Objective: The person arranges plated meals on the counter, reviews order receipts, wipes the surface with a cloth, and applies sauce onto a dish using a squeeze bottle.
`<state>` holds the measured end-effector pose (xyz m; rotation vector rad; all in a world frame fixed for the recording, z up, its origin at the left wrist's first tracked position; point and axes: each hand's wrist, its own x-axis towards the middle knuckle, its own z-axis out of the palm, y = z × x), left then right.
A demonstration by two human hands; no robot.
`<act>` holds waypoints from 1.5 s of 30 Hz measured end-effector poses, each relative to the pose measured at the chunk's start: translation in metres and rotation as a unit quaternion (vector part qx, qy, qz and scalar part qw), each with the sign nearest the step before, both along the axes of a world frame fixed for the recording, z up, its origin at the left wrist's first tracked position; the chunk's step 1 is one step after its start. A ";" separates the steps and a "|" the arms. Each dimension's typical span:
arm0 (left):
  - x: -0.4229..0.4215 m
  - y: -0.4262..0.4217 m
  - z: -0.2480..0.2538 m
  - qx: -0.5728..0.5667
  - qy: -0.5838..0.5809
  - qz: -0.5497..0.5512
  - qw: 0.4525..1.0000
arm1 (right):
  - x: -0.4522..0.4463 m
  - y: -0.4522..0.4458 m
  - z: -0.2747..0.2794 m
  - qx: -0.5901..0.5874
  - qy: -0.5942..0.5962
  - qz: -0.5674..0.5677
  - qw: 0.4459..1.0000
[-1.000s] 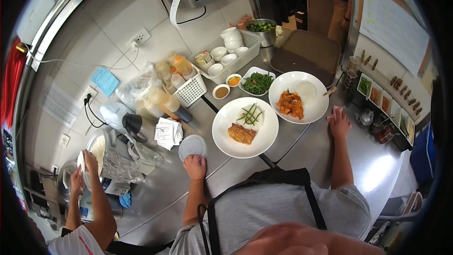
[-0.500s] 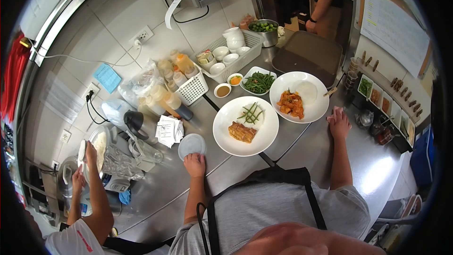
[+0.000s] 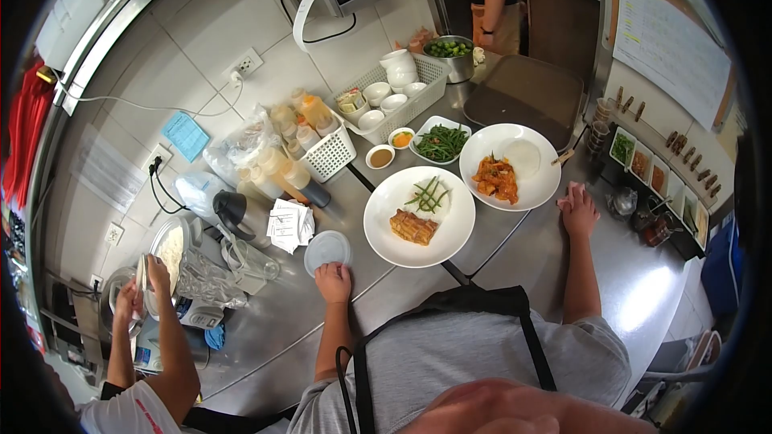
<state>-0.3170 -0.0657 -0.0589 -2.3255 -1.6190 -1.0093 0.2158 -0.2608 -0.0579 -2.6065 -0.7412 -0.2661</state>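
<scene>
My left hand (image 3: 333, 282) rests on the steel counter with its fingers curled, against the near edge of a round translucent lid (image 3: 328, 251). Whatever lies under those fingers is hidden. Farther right, my right hand (image 3: 580, 215) presses on a crumpled pinkish-white cloth (image 3: 574, 190), its fingers bent over it. Between the hands stand two white plates. The nearer plate (image 3: 384, 241) holds a browned fillet (image 3: 413, 227), rice and crossed green beans (image 3: 429, 194). On the farther plate (image 3: 482, 141) are an orange-red stir-fry (image 3: 495, 179) and a rice mound (image 3: 523, 158).
Behind the plates are a bowl of green beans (image 3: 441, 141), two sauce cups, a basket (image 3: 438, 80) of bowls and a brown tray (image 3: 527, 96). Order slips (image 3: 290, 225) lie left. A topping rack (image 3: 655, 185) stands right. A co-worker's hands (image 3: 145, 285) hold a round object at left.
The co-worker's hands at left have moved slightly lower, and the person in the back doorway has shifted left. My hands and the plates have not moved.
</scene>
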 end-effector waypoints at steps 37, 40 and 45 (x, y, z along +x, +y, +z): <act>-0.001 0.004 -0.002 -0.034 0.011 -0.006 0.999 | 0.008 0.000 -0.010 -0.011 -0.018 0.008 1.000; 0.000 0.003 -0.001 -0.035 0.023 0.000 0.999 | 0.005 0.001 -0.004 -0.017 -0.007 -0.001 1.000; -0.002 0.004 -0.002 -0.020 0.022 -0.004 1.000 | 0.009 0.002 -0.012 -0.004 -0.020 0.016 1.000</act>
